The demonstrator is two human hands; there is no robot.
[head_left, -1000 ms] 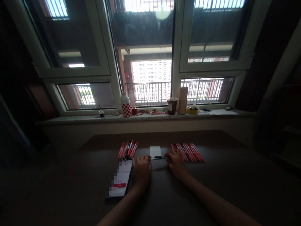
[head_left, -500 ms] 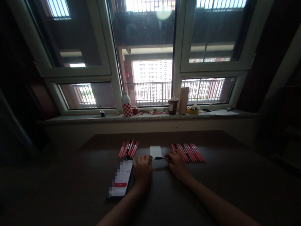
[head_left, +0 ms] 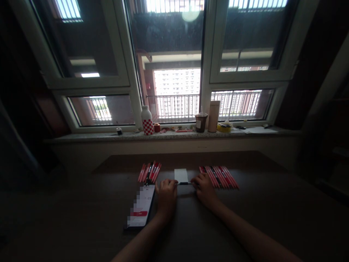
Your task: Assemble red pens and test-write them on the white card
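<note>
Between my hands lies a slim pen (head_left: 184, 183) with a dark middle section and pale ends, held level just in front of a small white paper (head_left: 180, 175). My left hand (head_left: 167, 194) is closed on its left end, my right hand (head_left: 203, 187) on its right end. The fingertips cover both tips of the pen. A row of red and black pens (head_left: 219, 177) sits right behind my right hand. Another group of red and black pens (head_left: 149, 172) rests beyond my left hand. Left of that hand lies a phone (head_left: 141, 207) with a lit screen.
The dark table (head_left: 188, 233) reaches toward a stone windowsill (head_left: 122, 137). On the sill stand a white bottle with red checks (head_left: 147, 122), a lidded drink cup (head_left: 201, 123), a tan cylinder (head_left: 213, 117) and a yellow tape roll (head_left: 224, 127).
Both hands keep almost the same place, with the pen still between them. The view has shifted very slightly.
</note>
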